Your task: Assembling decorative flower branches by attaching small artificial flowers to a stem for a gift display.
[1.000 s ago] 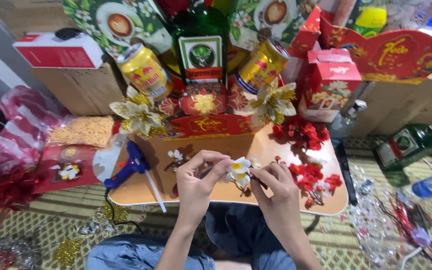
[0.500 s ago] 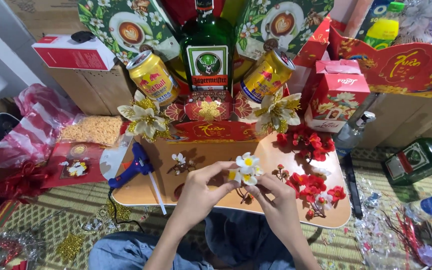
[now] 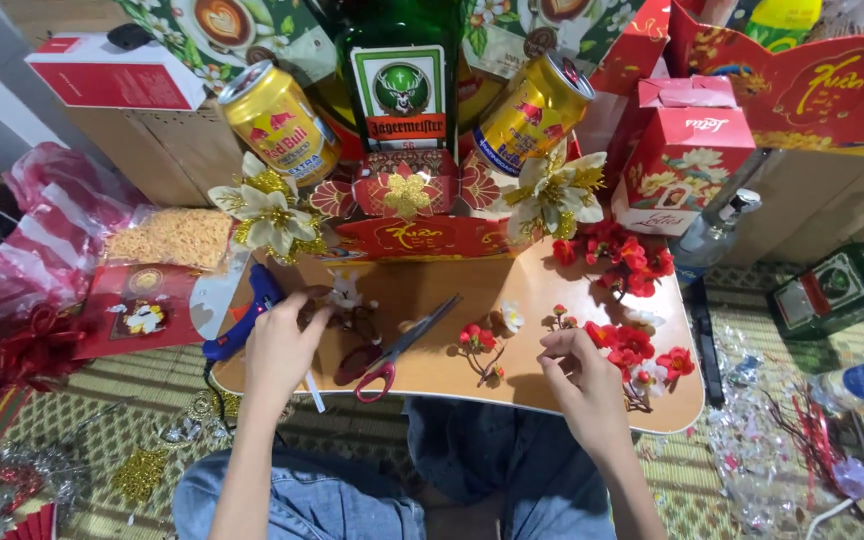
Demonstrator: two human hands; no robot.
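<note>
Head view looks down on a small wooden table (image 3: 432, 290). At its far edge stand a green bottle (image 3: 399, 70) with a pale square label, two tilted yellow cans (image 3: 282, 125) beside it, and a red carton (image 3: 687, 150) to the right. Red-handled scissors (image 3: 392, 350) lie mid-table. Left hand (image 3: 280, 350), fingers curled, touches small flowers near a blue glue gun (image 3: 242, 320). Right hand (image 3: 577, 380), loosely curled, pinches a sprig among red flowers (image 3: 637, 345); whether it grips is unclear

Single head-worn view, looking steeply down from close above at small wooden table (image 3: 592, 400), facing forward over lap
</note>
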